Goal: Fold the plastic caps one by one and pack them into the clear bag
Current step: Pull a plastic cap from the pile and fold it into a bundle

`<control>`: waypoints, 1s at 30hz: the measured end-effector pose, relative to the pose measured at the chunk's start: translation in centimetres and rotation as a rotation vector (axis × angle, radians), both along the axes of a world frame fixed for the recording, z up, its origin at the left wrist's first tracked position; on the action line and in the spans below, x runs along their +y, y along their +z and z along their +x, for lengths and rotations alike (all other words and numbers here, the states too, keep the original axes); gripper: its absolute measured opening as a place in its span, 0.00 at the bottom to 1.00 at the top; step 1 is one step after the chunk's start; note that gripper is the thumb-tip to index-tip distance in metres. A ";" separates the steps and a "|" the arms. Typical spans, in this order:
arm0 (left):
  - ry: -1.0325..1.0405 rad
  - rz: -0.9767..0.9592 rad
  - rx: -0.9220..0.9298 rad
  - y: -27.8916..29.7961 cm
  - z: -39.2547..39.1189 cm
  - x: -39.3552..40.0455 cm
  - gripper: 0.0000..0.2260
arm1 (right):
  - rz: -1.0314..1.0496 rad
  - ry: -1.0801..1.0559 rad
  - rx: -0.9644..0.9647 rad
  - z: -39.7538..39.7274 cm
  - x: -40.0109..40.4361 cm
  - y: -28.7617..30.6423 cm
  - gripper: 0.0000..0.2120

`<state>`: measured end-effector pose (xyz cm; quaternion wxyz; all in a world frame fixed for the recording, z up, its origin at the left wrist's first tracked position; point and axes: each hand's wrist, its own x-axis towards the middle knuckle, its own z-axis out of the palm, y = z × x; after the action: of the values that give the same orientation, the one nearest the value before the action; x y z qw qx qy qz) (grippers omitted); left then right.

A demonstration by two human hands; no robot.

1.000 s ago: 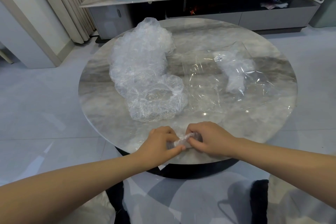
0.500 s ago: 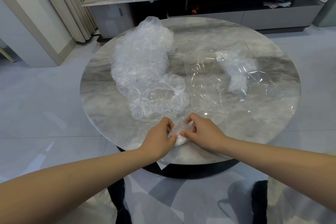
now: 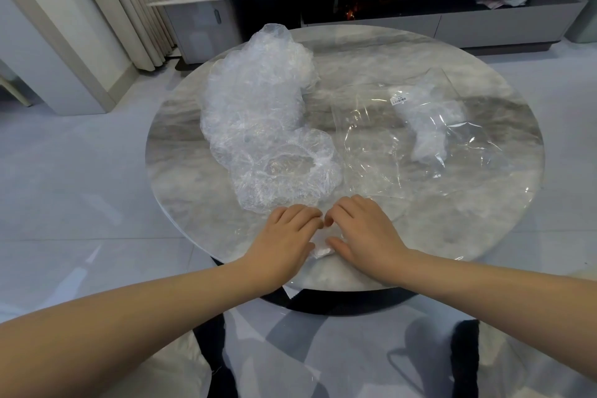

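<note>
Pressing a small folded cap (image 3: pixel 319 247) flat against the worktop (image 3: pixel 452 236) near its front edge, both hands, left (image 3: pixel 284 236) and right (image 3: pixel 361 233), lay with fingers extended, apparently setting the crease, while unfolded caps (image 3: pixel 261 129) and the clear bag (image 3: pixel 420 142) waited beyond.

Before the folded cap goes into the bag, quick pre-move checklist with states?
1. Cap folded small: ok, a compact wad.
2. Both hands on it: ok, left hand and right hand press it to the table.
3. Bag within reach: ok, just beyond the right hand.
4. Bag mouth open: cannot tell, film too clear.
5. Caps already in the bag: ok, white bundle inside.
6. Pile clear of path: ok, lies left.
</note>
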<state>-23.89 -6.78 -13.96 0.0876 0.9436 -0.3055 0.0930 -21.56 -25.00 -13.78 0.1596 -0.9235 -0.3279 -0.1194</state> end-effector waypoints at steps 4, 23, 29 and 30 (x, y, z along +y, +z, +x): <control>0.036 0.067 0.015 -0.7 0.0 0.5 0.22 | 0.047 -0.005 -0.020 -0.1 -0.6 -0.4 0.24; 0.179 0.249 0.530 0.2 0.0 0.3 0.25 | -0.365 0.001 0.249 -0.5 -1.2 -0.9 0.27; 0.407 -0.138 0.473 1.2 0.2 0.3 0.26 | -0.197 0.060 0.344 -0.4 -1.2 0.1 0.27; 0.452 -0.193 0.467 1.4 0.4 0.1 0.25 | -0.143 0.047 0.347 -0.5 -1.4 0.2 0.23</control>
<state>-23.54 -6.65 -12.60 0.2211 0.9707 -0.0498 -0.0801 -22.06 -26.36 -13.54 0.1504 -0.9313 -0.3246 0.0689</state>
